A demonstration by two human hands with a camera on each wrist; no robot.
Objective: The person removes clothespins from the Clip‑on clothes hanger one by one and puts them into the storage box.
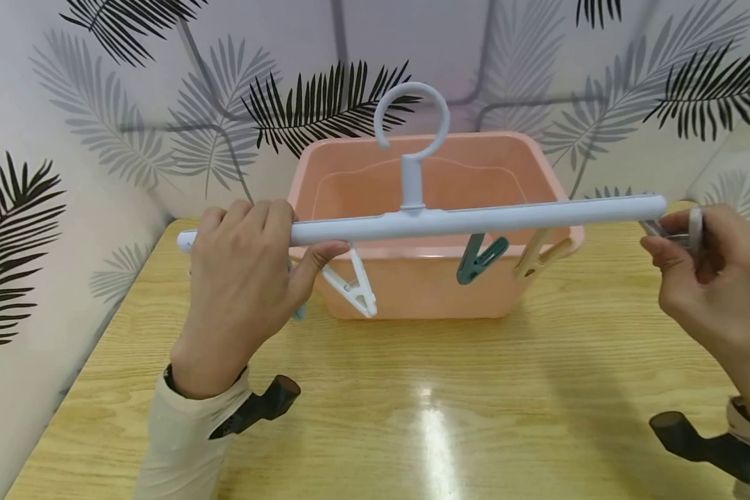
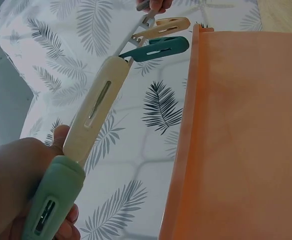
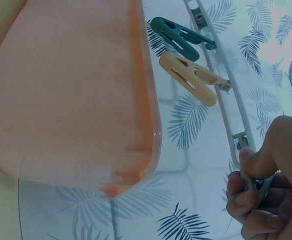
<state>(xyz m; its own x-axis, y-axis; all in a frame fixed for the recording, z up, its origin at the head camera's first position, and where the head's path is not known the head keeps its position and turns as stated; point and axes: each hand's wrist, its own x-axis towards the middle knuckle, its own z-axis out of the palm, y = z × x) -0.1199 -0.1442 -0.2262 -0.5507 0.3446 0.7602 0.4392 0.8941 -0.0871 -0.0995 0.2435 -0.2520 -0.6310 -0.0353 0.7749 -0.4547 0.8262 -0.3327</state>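
Note:
A pale bluish-white clip hanger (image 1: pixel 362 228) with a round hook is held level above the front of the tub. My left hand (image 1: pixel 237 285) grips its bar near the left end, thumb lying along the underside. At the right end, my right hand (image 1: pixel 719 278) pinches a grey clothespin (image 3: pixel 249 182) between thumb and fingers, right at the bar's tip. Hanging from the bar are a white clothespin (image 1: pixel 364 295), a dark green one (image 1: pixel 471 267) and a beige one (image 1: pixel 530 260). A light green clothespin (image 2: pixel 58 185) sits beside my left hand, mostly hidden in the head view.
Behind and below the hanger, a pink plastic tub (image 1: pixel 412 288) stands on the wood-grain table (image 1: pixel 362 417). A white cloth with leaf prints (image 1: pixel 100 125) covers the backdrop. Black wrist mounts (image 1: pixel 256 410) are strapped over both sleeves.

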